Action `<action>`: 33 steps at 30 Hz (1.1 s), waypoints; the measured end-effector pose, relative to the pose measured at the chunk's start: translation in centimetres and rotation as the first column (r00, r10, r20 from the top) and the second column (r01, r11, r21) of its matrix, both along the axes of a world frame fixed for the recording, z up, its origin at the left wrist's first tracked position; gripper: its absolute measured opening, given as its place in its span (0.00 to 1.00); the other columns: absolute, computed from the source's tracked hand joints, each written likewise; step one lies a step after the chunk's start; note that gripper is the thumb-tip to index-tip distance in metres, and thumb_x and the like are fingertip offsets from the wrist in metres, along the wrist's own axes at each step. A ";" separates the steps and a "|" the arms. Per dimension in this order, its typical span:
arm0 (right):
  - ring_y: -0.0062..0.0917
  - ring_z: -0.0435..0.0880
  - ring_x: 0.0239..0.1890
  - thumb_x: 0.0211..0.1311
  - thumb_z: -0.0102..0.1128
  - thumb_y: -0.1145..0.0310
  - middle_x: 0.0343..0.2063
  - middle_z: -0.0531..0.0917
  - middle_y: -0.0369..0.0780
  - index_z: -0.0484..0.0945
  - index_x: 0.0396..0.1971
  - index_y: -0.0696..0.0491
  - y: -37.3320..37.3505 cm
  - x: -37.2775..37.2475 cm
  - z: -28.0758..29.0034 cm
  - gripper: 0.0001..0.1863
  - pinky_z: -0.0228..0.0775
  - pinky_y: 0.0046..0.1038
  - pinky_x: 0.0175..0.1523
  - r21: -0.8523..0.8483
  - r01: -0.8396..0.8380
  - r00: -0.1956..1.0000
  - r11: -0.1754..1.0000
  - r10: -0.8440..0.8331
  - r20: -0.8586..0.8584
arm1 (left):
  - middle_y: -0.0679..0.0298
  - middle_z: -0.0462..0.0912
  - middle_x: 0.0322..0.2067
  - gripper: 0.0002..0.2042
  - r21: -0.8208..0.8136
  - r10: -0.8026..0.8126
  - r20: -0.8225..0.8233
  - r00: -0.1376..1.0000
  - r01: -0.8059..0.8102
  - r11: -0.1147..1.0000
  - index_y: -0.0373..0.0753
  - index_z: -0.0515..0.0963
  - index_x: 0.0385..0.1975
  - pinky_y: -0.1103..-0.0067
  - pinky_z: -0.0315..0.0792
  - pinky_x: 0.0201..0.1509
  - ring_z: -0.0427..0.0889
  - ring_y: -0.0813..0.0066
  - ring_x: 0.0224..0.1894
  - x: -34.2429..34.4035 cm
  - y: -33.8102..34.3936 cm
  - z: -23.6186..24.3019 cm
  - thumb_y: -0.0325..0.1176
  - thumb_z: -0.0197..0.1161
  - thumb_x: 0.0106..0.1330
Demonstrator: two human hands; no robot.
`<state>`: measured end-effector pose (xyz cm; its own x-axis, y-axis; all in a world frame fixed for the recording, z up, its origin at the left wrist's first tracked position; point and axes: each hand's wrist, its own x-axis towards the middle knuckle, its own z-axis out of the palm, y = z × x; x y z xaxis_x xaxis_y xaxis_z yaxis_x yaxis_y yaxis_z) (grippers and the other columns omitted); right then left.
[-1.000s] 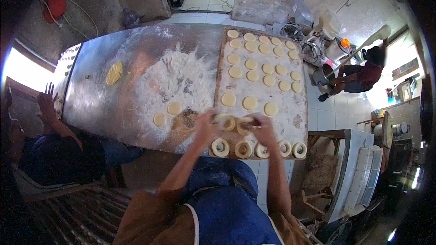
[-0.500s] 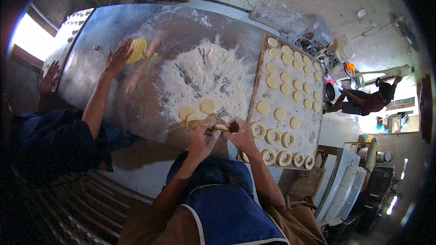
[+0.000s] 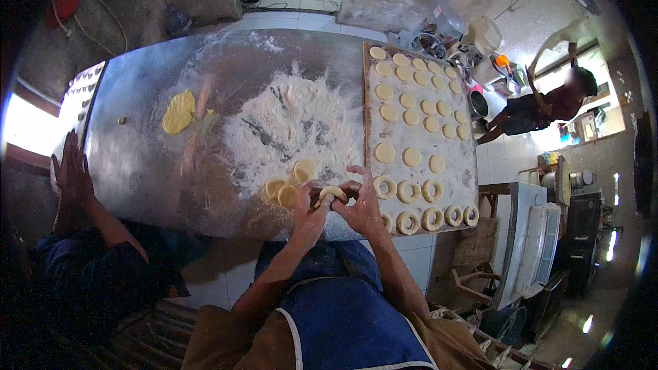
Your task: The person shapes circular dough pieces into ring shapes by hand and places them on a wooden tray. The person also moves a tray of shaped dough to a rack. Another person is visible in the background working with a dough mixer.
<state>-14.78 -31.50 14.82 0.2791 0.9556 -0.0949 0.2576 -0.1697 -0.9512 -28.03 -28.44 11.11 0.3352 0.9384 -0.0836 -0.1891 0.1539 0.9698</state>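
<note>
At the near edge of the worktop (image 3: 147, 164), 1 curved piece of dough (image 3: 333, 192) sits between the left hand (image 3: 310, 211) and the right hand (image 3: 363, 210). Both hands are partly curled, gripping it with the fingers; its underside is hidden. 3 dough discs (image 3: 305, 170) lie just left of the hands; the board (image 3: 404, 138) lies to their right.

A blue apron (image 3: 353, 329) carries pale edging (image 3: 295, 339). Loose brown sleeves (image 3: 219, 336) flank the apron; dark blue cloth (image 3: 321, 260) shows just beyond it.
</note>
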 end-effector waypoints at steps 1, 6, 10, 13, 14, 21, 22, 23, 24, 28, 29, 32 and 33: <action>0.25 0.82 0.35 0.46 0.69 0.78 0.30 0.81 0.42 0.58 0.56 0.56 0.1 0.1 0.4 0.38 0.73 0.25 0.41 -0.009 -0.017 0.999 1.000 0.017 0.048 | 0.62 0.77 0.40 0.09 0.020 -0.056 -0.062 0.996 0.058 0.998 0.33 0.71 0.45 0.80 0.71 0.47 0.75 0.78 0.44 0.0 0.1 -0.3 0.25 0.56 0.66; 0.24 0.79 0.32 0.47 0.66 0.77 0.33 0.80 0.43 0.58 0.61 0.54 -0.5 1.7 2.1 0.39 0.72 0.25 0.38 -0.142 -0.216 0.964 0.966 0.234 0.127 | 0.61 0.77 0.40 0.12 -0.198 -0.161 0.154 0.975 0.190 0.962 0.35 0.69 0.49 0.80 0.72 0.46 0.76 0.78 0.44 -0.2 0.0 -1.1 0.23 0.56 0.67; 0.22 0.77 0.32 0.55 0.60 0.71 0.34 0.77 0.40 0.60 0.61 0.54 -1.2 3.2 1.6 0.33 0.70 0.24 0.39 -0.034 -0.250 0.903 0.968 0.221 -0.369 | 0.64 0.76 0.39 0.15 -0.395 -0.172 0.469 0.866 0.380 0.836 0.37 0.67 0.50 0.80 0.73 0.44 0.76 0.80 0.42 0.4 -0.4 -1.2 0.20 0.56 0.64; 0.20 0.75 0.38 0.66 0.45 0.60 0.34 0.76 0.39 0.68 0.54 0.58 -1.4 4.1 0.0 0.22 0.68 0.23 0.44 0.000 -0.049 0.720 0.999 0.036 -0.693 | 0.67 0.74 0.36 0.18 -0.085 -0.249 0.327 0.912 0.291 0.953 0.40 0.66 0.47 0.81 0.72 0.37 0.77 0.80 0.39 1.7 -0.6 -1.6 0.15 0.53 0.57; 0.22 0.76 0.37 0.67 0.43 0.57 0.33 0.77 0.40 0.70 0.50 0.59 -1.3 4.4 -0.6 0.21 0.69 0.24 0.43 -0.158 -0.031 0.828 0.987 -0.063 -0.557 | 0.68 0.73 0.36 0.20 0.038 -0.251 0.260 0.932 0.250 0.968 0.40 0.65 0.46 0.82 0.71 0.34 0.77 0.80 0.38 2.4 -0.7 -1.8 0.13 0.53 0.55; 0.35 0.77 0.26 0.70 0.34 0.47 0.24 0.80 0.44 0.76 0.28 0.65 -2.6 7.1 -2.6 0.33 0.69 0.34 0.35 -0.153 0.121 0.674 0.981 -0.194 -0.713 | 0.65 0.69 0.29 0.09 -0.061 -0.071 0.209 0.975 0.085 0.995 0.37 0.64 0.41 0.74 0.69 0.28 0.72 0.73 0.24 7.7 -1.0 -3.3 0.34 0.47 0.66; 0.33 0.78 0.25 0.70 0.36 0.50 0.23 0.81 0.45 0.77 0.27 0.64 -2.9 7.7 -2.6 0.31 0.69 0.33 0.33 -0.132 0.107 0.876 0.985 -0.157 -0.455 | 0.64 0.69 0.29 0.10 0.069 -0.069 0.030 0.997 0.067 0.995 0.36 0.64 0.41 0.74 0.69 0.27 0.72 0.72 0.23 8.6 -1.3 -3.1 0.34 0.47 0.66; 0.32 0.78 0.24 0.70 0.38 0.52 0.22 0.81 0.45 0.78 0.27 0.64 -2.9 8.2 -2.7 0.29 0.70 0.33 0.31 -0.175 0.140 0.979 0.975 -0.162 -0.122 | 0.62 0.69 0.28 0.09 0.327 -0.019 -0.172 0.985 0.075 0.942 0.35 0.65 0.41 0.75 0.69 0.29 0.72 0.72 0.26 9.5 -1.6 -2.9 0.35 0.46 0.68; 0.31 0.79 0.23 0.70 0.40 0.54 0.22 0.82 0.46 0.78 0.26 0.63 -3.0 8.7 -2.8 0.27 0.70 0.32 0.29 -0.146 0.161 0.970 0.976 -0.130 0.203 | 0.61 0.70 0.29 0.11 0.160 -0.059 0.002 0.998 0.058 0.985 0.35 0.65 0.42 0.75 0.69 0.29 0.73 0.72 0.28 10.5 -2.0 -2.6 0.36 0.45 0.69; 0.41 0.76 0.21 0.70 0.41 0.57 0.20 0.80 0.53 0.77 0.25 0.65 -3.9 10.7 -3.4 0.26 0.68 0.38 0.29 -0.002 0.352 0.867 0.936 -0.327 -0.376 | 0.62 0.73 0.29 0.16 -0.313 0.094 0.309 0.946 0.007 0.950 0.35 0.68 0.40 0.75 0.69 0.32 0.73 0.74 0.32 15.0 -3.7 -0.5 0.44 0.43 0.71; 0.30 0.75 0.21 0.71 0.38 0.52 0.18 0.77 0.45 0.76 0.22 0.61 -4.3 11.7 -3.4 0.29 0.67 0.33 0.27 -0.073 0.414 0.861 0.907 -0.416 -0.291 | 0.64 0.73 0.28 0.17 -0.208 0.009 0.146 0.989 0.022 0.978 0.36 0.69 0.35 0.76 0.68 0.33 0.72 0.75 0.31 15.8 -3.6 -0.1 0.46 0.43 0.71; 0.19 0.70 0.18 0.71 0.36 0.47 0.13 0.72 0.35 0.73 0.16 0.56 -5.9 15.2 -2.9 0.32 0.61 0.26 0.23 -0.289 0.239 0.970 0.927 -0.213 0.118 | 0.70 0.70 0.22 0.15 -0.102 -0.072 -0.066 0.995 0.065 0.993 0.41 0.71 0.27 0.76 0.66 0.29 0.69 0.77 0.25 18.1 -4.5 0.5 0.45 0.46 0.70; 0.19 0.66 0.18 0.70 0.38 0.47 0.12 0.68 0.34 0.70 0.13 0.57 -6.2 15.6 -3.0 0.33 0.59 0.28 0.24 -0.169 0.253 0.967 0.952 -0.256 0.006 | 0.71 0.69 0.22 0.14 -0.210 -0.034 0.005 0.999 0.034 0.977 0.42 0.70 0.26 0.76 0.65 0.27 0.68 0.78 0.24 19.2 -5.1 0.5 0.44 0.46 0.69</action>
<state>0.84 -37.71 11.77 0.5083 0.8230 -0.2534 0.1702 -0.3845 -0.9073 -8.81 -33.52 11.63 0.3668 0.8879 -0.2776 -0.1811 0.3608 0.9149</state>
